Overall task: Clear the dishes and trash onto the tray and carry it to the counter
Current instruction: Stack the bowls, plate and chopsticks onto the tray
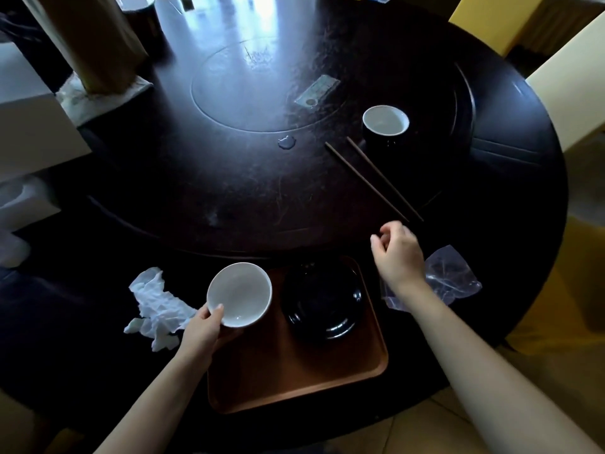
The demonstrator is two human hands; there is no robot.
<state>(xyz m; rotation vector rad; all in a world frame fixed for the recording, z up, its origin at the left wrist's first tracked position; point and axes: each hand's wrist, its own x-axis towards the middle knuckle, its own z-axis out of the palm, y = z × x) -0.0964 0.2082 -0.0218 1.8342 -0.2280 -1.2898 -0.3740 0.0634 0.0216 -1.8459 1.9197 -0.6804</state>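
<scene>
White ceramic, smooth and glossy: a small bowl [239, 294] is held by the person's left hand [204, 329], thumb over the near rim and fingers underneath, so that it hangs tilted above the left edge of a brown tray [294, 381]. The tray sits on the near side of a round dark table [196, 191]. A black plate [324, 301] already rests on the tray's far right part.

The right hand [397, 253] hovers empty beyond the tray, fingers loosely curled and partly open, just short of the near ends of a pair of dark chopsticks [373, 180] lying on the table. Further off stands a dark cup with a white inside [385, 121]. A crumpled white napkin [157, 306] lies left of the tray, and a clear plastic wrapper [448, 276] lies right of it, partly under the right forearm.

The bowl is likely hard, breakable and a little slick, so a rim-and-underside pinch suits it, and it should be set down gently. The chopsticks are thin, stiff and light; pinching both together near their close ends seems easiest. Napkin and wrapper are soft and nearly weightless.
</scene>
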